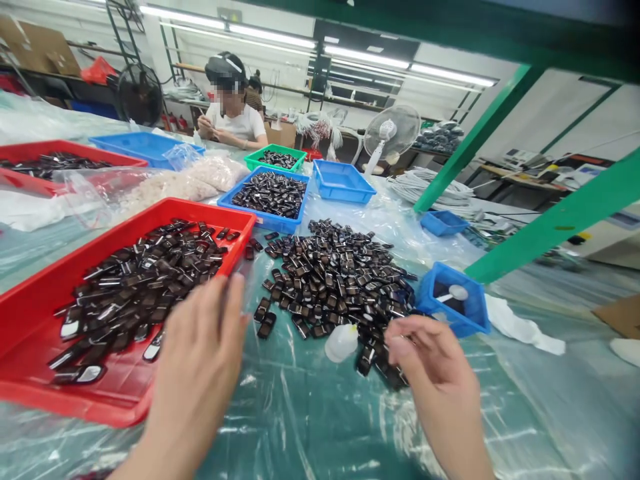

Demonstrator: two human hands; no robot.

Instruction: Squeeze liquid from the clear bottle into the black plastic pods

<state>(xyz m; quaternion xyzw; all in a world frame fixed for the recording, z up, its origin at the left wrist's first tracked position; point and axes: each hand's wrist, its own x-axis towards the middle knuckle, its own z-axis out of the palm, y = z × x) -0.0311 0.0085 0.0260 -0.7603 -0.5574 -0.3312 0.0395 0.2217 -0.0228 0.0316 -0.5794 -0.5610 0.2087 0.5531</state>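
Observation:
My left hand (203, 340), blurred, is over the right rim of a large red tray (200, 208). A dark strip shows between its thumb and fingers, apparently a small black plastic part. Many black plastic parts (150, 273) with shiny silvery ends lie in that tray. My right hand (437, 377) is at the lower right of a loose heap of the same parts (340, 273). Its thumb and fingertips are pinched together; what they hold, if anything, is too small to name. Left of it, a small white bottle (341, 343) with a yellowish tip stands by the heap.
A small blue bin (477, 310) with a round white-topped item inside stands right of the heap. Beyond are a filled blue tray (300, 217), a green tray (275, 148) and another blue tray (345, 183). Green posts (550, 227) rise at right. A co-worker (235, 120) sits opposite.

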